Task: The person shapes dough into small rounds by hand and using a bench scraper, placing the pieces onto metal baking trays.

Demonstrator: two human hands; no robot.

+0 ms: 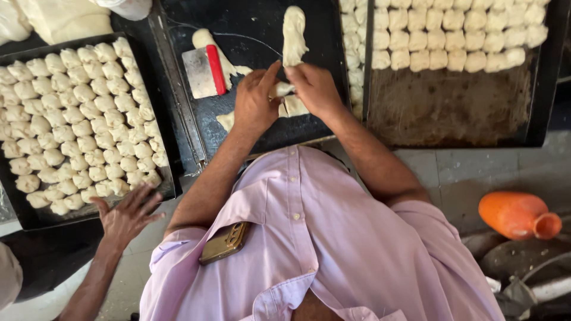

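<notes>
2 hands [256, 104] [315, 89], fingers pinching a dough piece [282, 90]; red-handled scraper [205, 72] alongside, dough-ball trays [169, 178] [538, 119] flanking.

A single head-worn camera looks almost straight down over the wearer's chest, close to the body. It faces forward across the dark work surface [256, 128], so the left hand [254, 104] and right hand [315, 89] sit mid-frame. Trays of dough lie beyond and beside the fingers [270, 74]; floor lies behind them.
</notes>
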